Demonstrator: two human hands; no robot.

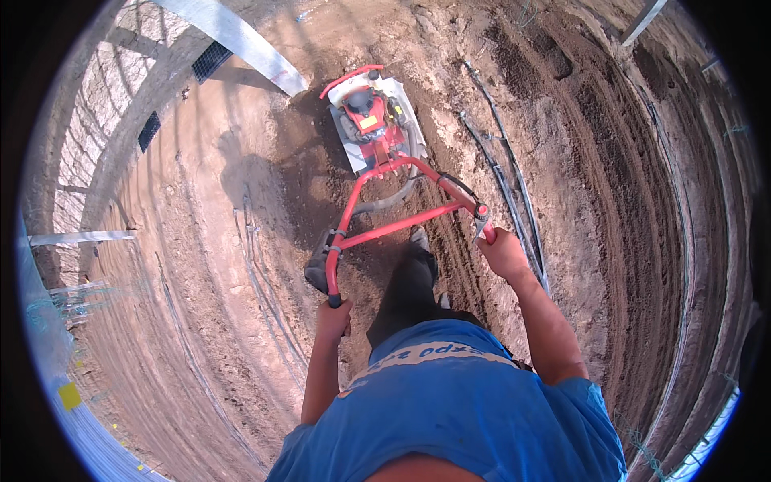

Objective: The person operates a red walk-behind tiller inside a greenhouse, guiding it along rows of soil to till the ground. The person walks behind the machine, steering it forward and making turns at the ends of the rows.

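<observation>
A walk-behind tiller with a red and white engine body (372, 120) stands on the soil ahead of me. Its red tubular handlebar (400, 224) spreads back towards me, with a crossbar between the two arms. My left hand (333, 317) is closed around the black grip at the end of the left arm. On the right arm's end, my right hand (505, 253) is wrapped round the grip, beside a lever and a round joint. A grey hose (388, 202) curves below the handlebar. The tines under the body are hidden.
Black drip hoses (509, 169) lie on the soil to the right, and thinner lines (262, 289) run at the left. A concrete post (241, 45) stands just left of the machine. Two black trays (211, 61) lie beyond it. Loosened dark soil (602, 199) stretches along the right.
</observation>
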